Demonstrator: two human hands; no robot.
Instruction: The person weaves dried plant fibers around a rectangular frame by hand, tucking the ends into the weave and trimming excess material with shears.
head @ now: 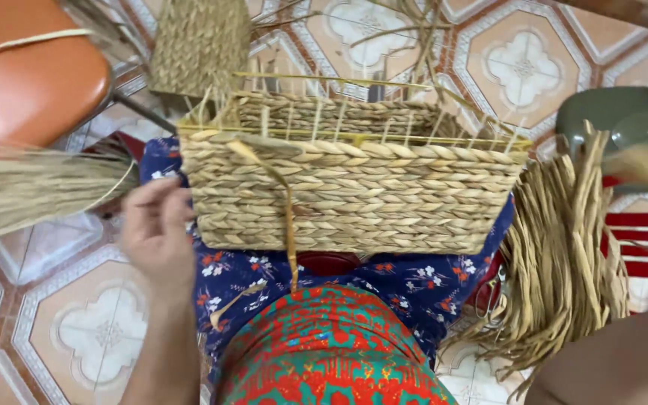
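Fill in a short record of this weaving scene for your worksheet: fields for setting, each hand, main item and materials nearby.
Setting: patterned tiled floor, seen from above
Main item: half-woven rectangular basket on the person's lap
Left hand: open, resting at the basket's left end
Right hand: out of view; only the forearm shows
Loose strand: hangs down the basket's front
Materials: bundle of flat dried fibre to the right

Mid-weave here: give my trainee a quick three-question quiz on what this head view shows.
1. True or false: the left hand touches the woven basket.
2. Where does the loose bundle of strands lie: at the person's left or right?
3. What hangs down the basket's front: A a loose strand, B a lid, C a ribbon?

Key: 1 true, at its left end; 2 right; 3 A.
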